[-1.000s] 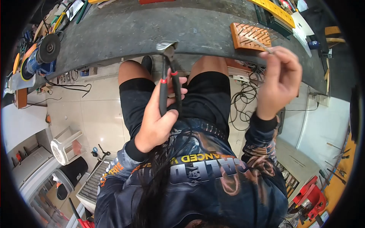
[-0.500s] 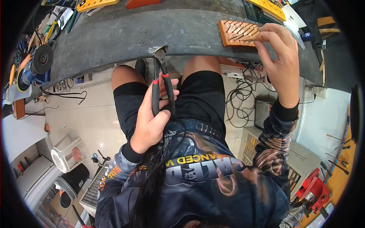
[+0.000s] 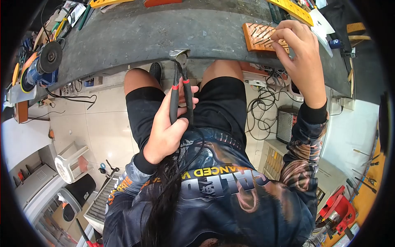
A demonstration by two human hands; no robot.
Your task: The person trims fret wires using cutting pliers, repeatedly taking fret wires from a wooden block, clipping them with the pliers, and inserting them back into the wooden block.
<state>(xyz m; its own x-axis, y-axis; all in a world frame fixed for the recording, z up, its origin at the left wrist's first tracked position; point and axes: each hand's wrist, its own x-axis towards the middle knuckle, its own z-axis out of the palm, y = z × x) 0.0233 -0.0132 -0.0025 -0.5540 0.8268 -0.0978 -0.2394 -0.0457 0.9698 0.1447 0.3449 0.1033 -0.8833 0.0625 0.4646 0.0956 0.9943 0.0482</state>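
Black-handled pincers (image 3: pixel 174 99) with red bands sit in my left hand (image 3: pixel 166 131), their metal jaws pointing up near the bench's front edge. My right hand (image 3: pixel 299 51) is over the right part of an orange wooden block (image 3: pixel 252 38) on the grey bench (image 3: pixel 144 35). Several thin dark pins (image 3: pixel 259 34) stick out of the block at a slant. The thumb and index finger of my right hand are bent close together at the pins. What they hold, if anything, is too small to make out.
An angle grinder (image 3: pixel 50 55) lies at the bench's left end among tools. A yellow strip (image 3: pixel 292 11) and a blue bottle (image 3: pixel 335 43) are at the back right. Cables (image 3: pixel 263 109) hang below the bench, and a white stool (image 3: pixel 70 164) stands lower left.
The whole view has shifted slightly, so most things appear a little further right. My right hand has moved slightly left over the block, covering more of its right part. The pincers remain in my left hand.
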